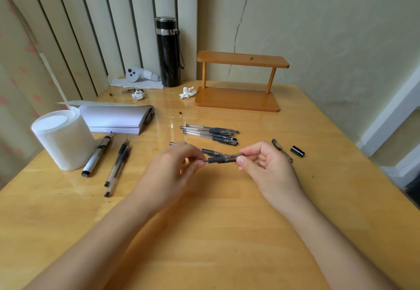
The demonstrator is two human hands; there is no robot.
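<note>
Above the wooden table (204, 233) both hands hold one clear gel pen with a black grip (223, 159). My left hand (172, 171) pinches its left end. My right hand (268, 164) pinches its right end between thumb and fingers. Another pen (212, 152) lies on the table just behind the held one, partly hidden by my left hand. Several capless clear pens (210, 134) lie side by side farther back. A pen cap (281, 149) and a short black cap (297, 151) lie to the right of my right hand.
At the left stand a white paper roll (63, 139) and an open notebook (116, 119), with a white marker (96, 155) and two pens (117, 167) beside them. Behind stand a black flask (168, 51), a small wooden shelf (238, 80), crumpled tissues (187, 92) and a grey controller (136, 74).
</note>
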